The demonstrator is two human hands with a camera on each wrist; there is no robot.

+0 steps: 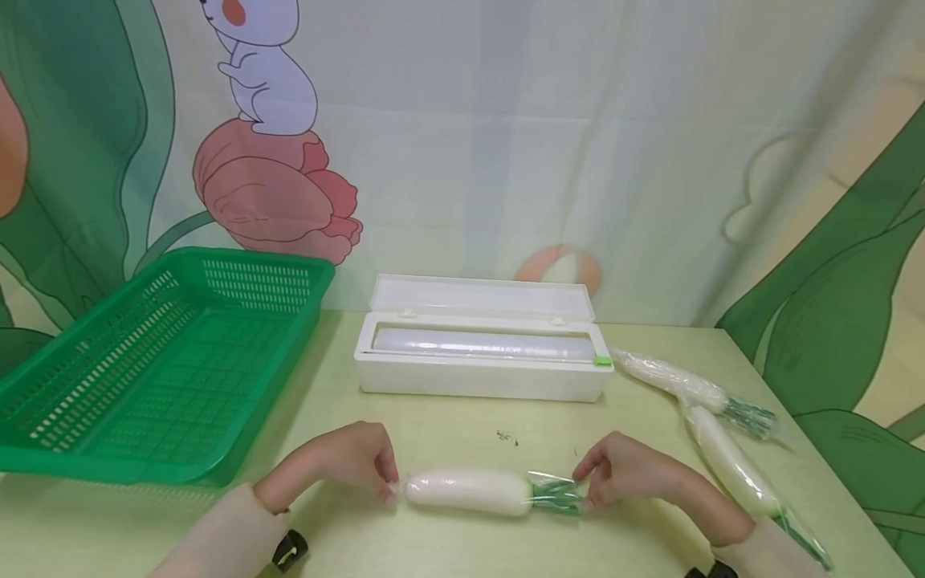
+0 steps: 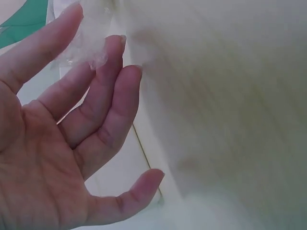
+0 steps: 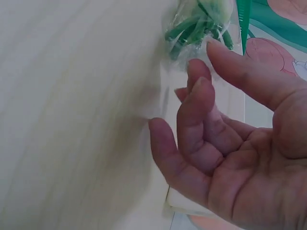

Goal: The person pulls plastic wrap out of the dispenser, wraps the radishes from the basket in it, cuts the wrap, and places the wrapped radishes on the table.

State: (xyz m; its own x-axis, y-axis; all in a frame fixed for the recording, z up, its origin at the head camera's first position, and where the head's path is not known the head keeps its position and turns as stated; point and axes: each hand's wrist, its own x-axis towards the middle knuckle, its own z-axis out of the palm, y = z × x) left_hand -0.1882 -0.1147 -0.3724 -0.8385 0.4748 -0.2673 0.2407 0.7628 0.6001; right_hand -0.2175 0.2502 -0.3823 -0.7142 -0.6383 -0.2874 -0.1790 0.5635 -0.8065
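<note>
A white radish (image 1: 470, 491) wrapped in clear plastic film lies sideways on the table in the head view, its cut green tops (image 1: 555, 494) pointing right. At its left tip my left hand (image 1: 363, 459) pinches the gathered end of the film. That crumpled film (image 2: 88, 40) shows between thumb and forefinger in the left wrist view. My right hand (image 1: 627, 467) pinches the film's other end, just past the greens. The right wrist view shows the wrapped green tops (image 3: 199, 28) beside the thumb and forefinger tips, with the other fingers loosely bent.
Behind the radish stands a white film dispenser (image 1: 480, 379), its lid raised over a roll of film (image 1: 484, 343). A green basket (image 1: 289, 377) is at the left. Two more wrapped radishes (image 1: 672, 377) (image 1: 733, 461) lie at the right. A printed curtain (image 1: 448, 160) hangs behind the table.
</note>
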